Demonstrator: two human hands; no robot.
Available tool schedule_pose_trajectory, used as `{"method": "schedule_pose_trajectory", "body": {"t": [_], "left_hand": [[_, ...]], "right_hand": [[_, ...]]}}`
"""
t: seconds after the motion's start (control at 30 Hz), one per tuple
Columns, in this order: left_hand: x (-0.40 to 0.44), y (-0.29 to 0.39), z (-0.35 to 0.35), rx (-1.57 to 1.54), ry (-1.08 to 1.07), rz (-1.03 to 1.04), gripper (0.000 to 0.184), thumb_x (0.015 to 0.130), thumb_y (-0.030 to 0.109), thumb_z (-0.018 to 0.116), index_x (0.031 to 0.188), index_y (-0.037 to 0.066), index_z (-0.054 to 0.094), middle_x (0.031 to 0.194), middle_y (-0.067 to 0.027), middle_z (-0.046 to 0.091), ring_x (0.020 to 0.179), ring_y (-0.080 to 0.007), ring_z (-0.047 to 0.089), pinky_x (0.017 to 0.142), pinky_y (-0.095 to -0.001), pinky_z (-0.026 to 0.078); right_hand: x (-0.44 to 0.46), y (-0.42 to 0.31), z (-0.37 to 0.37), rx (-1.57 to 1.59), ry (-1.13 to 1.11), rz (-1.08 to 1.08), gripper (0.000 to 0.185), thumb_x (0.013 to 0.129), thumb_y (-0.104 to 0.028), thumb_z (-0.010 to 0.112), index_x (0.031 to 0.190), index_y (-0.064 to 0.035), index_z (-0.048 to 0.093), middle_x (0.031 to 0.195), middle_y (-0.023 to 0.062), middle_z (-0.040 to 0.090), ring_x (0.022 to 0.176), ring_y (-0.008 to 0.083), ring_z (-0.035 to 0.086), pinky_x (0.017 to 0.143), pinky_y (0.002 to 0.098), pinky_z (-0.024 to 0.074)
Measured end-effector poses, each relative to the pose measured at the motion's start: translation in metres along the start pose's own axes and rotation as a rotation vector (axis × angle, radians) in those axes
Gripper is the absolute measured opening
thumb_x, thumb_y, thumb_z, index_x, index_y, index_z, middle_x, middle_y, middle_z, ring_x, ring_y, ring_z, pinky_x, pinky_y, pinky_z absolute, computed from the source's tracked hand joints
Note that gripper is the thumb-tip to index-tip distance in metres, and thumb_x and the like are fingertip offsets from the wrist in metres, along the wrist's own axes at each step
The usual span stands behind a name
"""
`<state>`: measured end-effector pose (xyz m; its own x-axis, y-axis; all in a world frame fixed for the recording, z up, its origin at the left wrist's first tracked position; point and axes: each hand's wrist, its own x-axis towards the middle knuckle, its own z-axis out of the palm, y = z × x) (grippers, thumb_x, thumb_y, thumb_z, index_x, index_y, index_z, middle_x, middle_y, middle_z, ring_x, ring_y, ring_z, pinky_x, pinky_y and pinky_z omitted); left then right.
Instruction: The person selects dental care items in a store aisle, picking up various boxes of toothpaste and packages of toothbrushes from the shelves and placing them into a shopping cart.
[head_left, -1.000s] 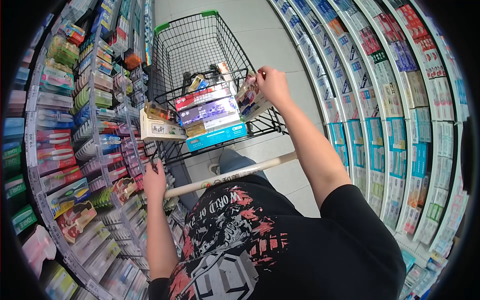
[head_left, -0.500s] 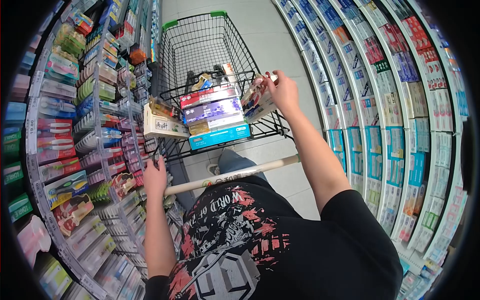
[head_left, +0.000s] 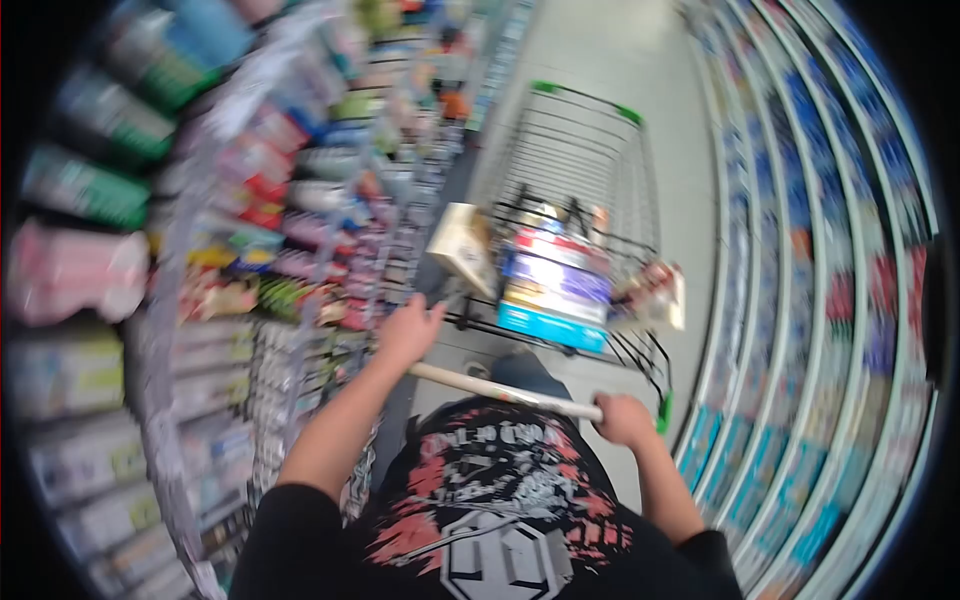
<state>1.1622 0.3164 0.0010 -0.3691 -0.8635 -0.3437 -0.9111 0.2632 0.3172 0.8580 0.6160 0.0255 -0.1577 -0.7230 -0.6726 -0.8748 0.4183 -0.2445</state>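
My right hand (head_left: 626,418) is closed around the right end of the cart's pale handle (head_left: 510,391). At the handle's left end my left hand (head_left: 408,332) is curled on the side of the shopping cart (head_left: 655,200), slightly blurred. Just ahead of the handle, a stack of toothpaste boxes (head_left: 555,285) in red, purple, white and blue rests in the cart's rear section. A cream box (head_left: 462,240) leans out at the left of the stack. Tilted at the right side is a patterned pack (head_left: 655,293), its details smeared.
Shelves of hanging toothbrush packs (head_left: 320,200) line the left, close to my left arm. Curved-looking shelves of boxed goods (head_left: 770,400) run along the right. A pale tiled floor (head_left: 600,50) stretches ahead between them.
My right hand has let go of the patterned pack at the cart's right side and come back to the handle. The cart appears further right and turned in view.
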Motion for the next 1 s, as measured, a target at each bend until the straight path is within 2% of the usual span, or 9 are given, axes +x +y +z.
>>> {"method": "schedule_pose_trajectory", "body": {"t": [0.07, 0.13, 0.17, 0.23, 0.3, 0.4, 0.5, 0.73, 1.0], "left_hand": [[-0.008, 0.001, 0.000, -0.054, 0.160, 0.045, 0.048, 0.097, 0.048, 0.060, 0.101, 0.001, 0.060, 0.089, -0.0242, 0.070, 0.088, -0.0453, 0.069, 0.075, -0.0565, 0.055], [-0.025, 0.006, -0.006, 0.105, 0.550, 0.361, 0.039, 0.090, 0.041, 0.068, 0.103, 0.004, 0.061, 0.106, -0.0164, 0.064, 0.110, -0.0368, 0.058, 0.097, -0.0507, 0.044], [-0.035, 0.004, 0.000, 0.102, 0.563, 0.498, 0.040, 0.090, 0.040, 0.069, 0.104, 0.004, 0.059, 0.111, -0.0161, 0.061, 0.112, -0.0356, 0.055, 0.099, -0.0490, 0.042], [-0.058, 0.009, 0.003, 0.096, 0.528, 0.633, 0.040, 0.093, 0.044, 0.065, 0.099, 0.004, 0.066, 0.098, -0.0159, 0.067, 0.101, -0.0358, 0.063, 0.093, -0.0478, 0.046], [-0.079, 0.014, 0.011, 0.121, -0.139, 0.560, 0.055, 0.099, 0.054, 0.055, 0.084, 0.004, 0.074, 0.079, -0.0152, 0.071, 0.079, -0.0369, 0.069, 0.082, -0.0483, 0.051], [-0.077, 0.030, 0.008, 0.172, -0.170, 0.464, 0.074, 0.101, 0.062, 0.042, 0.069, 0.004, 0.076, 0.066, -0.0152, 0.070, 0.061, -0.0383, 0.068, 0.068, -0.0496, 0.054], [-0.070, 0.040, 0.000, 0.149, -0.263, 0.422, 0.079, 0.101, 0.065, 0.039, 0.067, 0.002, 0.075, 0.069, -0.0174, 0.071, 0.063, -0.0387, 0.069, 0.060, -0.0491, 0.053], [-0.042, 0.062, 0.004, 0.167, -0.221, 0.452, 0.073, 0.099, 0.060, 0.043, 0.069, 0.003, 0.076, 0.068, -0.0176, 0.071, 0.065, -0.0368, 0.070, 0.060, -0.0469, 0.055], [0.006, 0.106, 0.007, 0.118, -0.148, 0.452, 0.072, 0.098, 0.061, 0.044, 0.068, 0.005, 0.076, 0.067, -0.0153, 0.071, 0.064, -0.0354, 0.070, 0.060, -0.0455, 0.055]], "right_hand": [[0.006, 0.001, -0.001, -0.082, -0.028, -0.035, 0.026, 0.084, -0.035, 0.067, 0.097, -0.0136, 0.074, 0.093, 0.0177, 0.074, 0.091, 0.0396, 0.070, 0.080, 0.0515, 0.0569], [0.004, 0.000, -0.004, -0.089, -0.031, 0.004, 0.028, 0.084, -0.037, 0.067, 0.096, -0.0142, 0.078, 0.096, 0.0177, 0.075, 0.093, 0.0386, 0.071, 0.083, 0.0496, 0.0577], [0.005, 0.000, -0.001, -0.109, -0.043, 0.023, 0.028, 0.083, -0.036, 0.066, 0.095, -0.0132, 0.077, 0.095, 0.0185, 0.074, 0.092, 0.0389, 0.071, 0.083, 0.0497, 0.0576], [0.005, 0.002, 0.004, -0.130, -0.026, 0.016, 0.027, 0.081, -0.034, 0.067, 0.093, -0.0120, 0.076, 0.092, 0.0190, 0.074, 0.090, 0.0395, 0.071, 0.082, 0.0499, 0.0577], [0.006, 0.006, 0.011, -0.129, -0.011, -0.006, 0.026, 0.080, -0.033, 0.067, 0.092, -0.0118, 0.076, 0.091, 0.0192, 0.074, 0.089, 0.0398, 0.071, 0.082, 0.0500, 0.0578], [0.008, 0.006, 0.015, -0.114, 0.023, -0.008, 0.024, 0.079, -0.031, 0.068, 0.091, -0.0113, 0.075, 0.088, 0.0197, 0.074, 0.086, 0.0404, 0.071, 0.081, 0.0503, 0.0579], [0.007, 0.010, 0.013, -0.131, 0.080, 0.017, 0.024, 0.079, -0.032, 0.069, 0.089, -0.0106, 0.075, 0.087, 0.0203, 0.074, 0.084, 0.0408, 0.071, 0.079, 0.0501, 0.0581], [0.021, 0.036, 0.019, -0.231, 0.464, -0.002, 0.024, 0.076, -0.030, 0.074, 0.079, -0.0082, 0.066, 0.078, 0.0166, 0.070, 0.074, 0.0390, 0.070, 0.068, 0.0499, 0.0564], [0.059, 0.079, -0.033, -0.292, 0.506, -0.019, 0.022, 0.077, -0.030, 0.072, 0.076, -0.0097, 0.064, 0.073, 0.0160, 0.069, 0.071, 0.0377, 0.069, 0.065, 0.0503, 0.0555]]}}
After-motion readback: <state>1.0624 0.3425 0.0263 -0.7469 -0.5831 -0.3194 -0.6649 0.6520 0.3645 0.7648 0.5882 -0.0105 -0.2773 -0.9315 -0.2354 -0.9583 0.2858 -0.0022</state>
